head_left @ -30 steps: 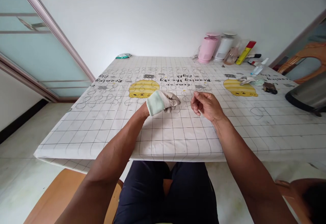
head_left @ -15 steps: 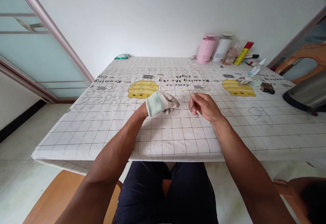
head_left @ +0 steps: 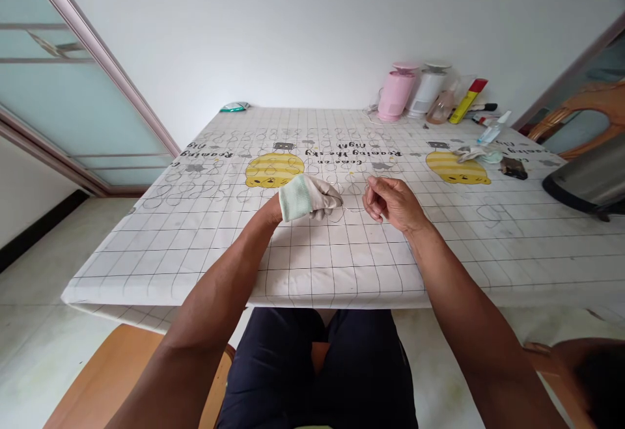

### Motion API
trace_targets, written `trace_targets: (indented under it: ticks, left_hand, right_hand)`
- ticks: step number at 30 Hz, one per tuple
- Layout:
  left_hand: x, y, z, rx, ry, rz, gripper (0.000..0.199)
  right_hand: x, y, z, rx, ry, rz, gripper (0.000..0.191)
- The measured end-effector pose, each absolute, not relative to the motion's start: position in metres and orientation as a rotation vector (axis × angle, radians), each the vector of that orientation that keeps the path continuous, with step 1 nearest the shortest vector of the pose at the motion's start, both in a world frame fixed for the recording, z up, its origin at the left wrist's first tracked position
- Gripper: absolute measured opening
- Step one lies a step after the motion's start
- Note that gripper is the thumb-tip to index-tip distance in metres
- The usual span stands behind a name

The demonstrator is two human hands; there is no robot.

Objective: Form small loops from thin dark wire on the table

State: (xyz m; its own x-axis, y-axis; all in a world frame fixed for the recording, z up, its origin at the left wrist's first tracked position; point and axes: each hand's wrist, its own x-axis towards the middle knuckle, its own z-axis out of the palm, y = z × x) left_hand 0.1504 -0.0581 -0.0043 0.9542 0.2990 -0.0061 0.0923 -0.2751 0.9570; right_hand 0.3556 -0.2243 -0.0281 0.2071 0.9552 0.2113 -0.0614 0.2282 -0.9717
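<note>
My left hand [head_left: 322, 197], in a pale work glove with a mint-green cuff, is closed over the table. A thin wire [head_left: 350, 209] comes out from its fingertips and bends toward the right. Across a narrow gap, my right hand [head_left: 390, 202] is bare, with thumb and forefinger pressed together and the other fingers curled. Whatever it pinches is too small to make out. Beyond both hands, many thin wire loops [head_left: 195, 188] lie spread over the printed tablecloth [head_left: 312, 273], mostly to the left and back.
At the back right stand a pink device [head_left: 396, 94], a white one [head_left: 428, 92], a bottle [head_left: 442, 107] and a yellow-red box [head_left: 467, 101]. Another glove [head_left: 481, 154], a small clear bottle [head_left: 494, 127] and tangled wire [head_left: 495, 213] lie right, near a metal kettle [head_left: 593, 175].
Both hands stay almost in place. My right hand has shifted very slightly to the right; the wire still shows at my left fingertips.
</note>
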Motion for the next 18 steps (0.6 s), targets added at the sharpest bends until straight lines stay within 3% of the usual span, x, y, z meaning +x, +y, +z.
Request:
trace_targets:
  ticks: [8, 15, 18]
  left_hand:
    - [0.151, -0.062, -0.004, 1.833, 0.298, 0.186, 0.027]
    - [0.167, -0.052, -0.012, 1.431, 0.502, 0.56, 0.066]
    - [0.171, -0.047, -0.018, 1.32, 0.632, 0.574, 0.07]
  right_hand:
    - [0.354, -0.224, -0.028, -1.084, -1.133, 1.011, 0.048]
    - [0.352, -0.217, -0.025, -1.022, -0.904, 0.654, 0.051]
    - [0.352, -0.214, -0.026, -1.024, -0.845, 0.549, 0.052]
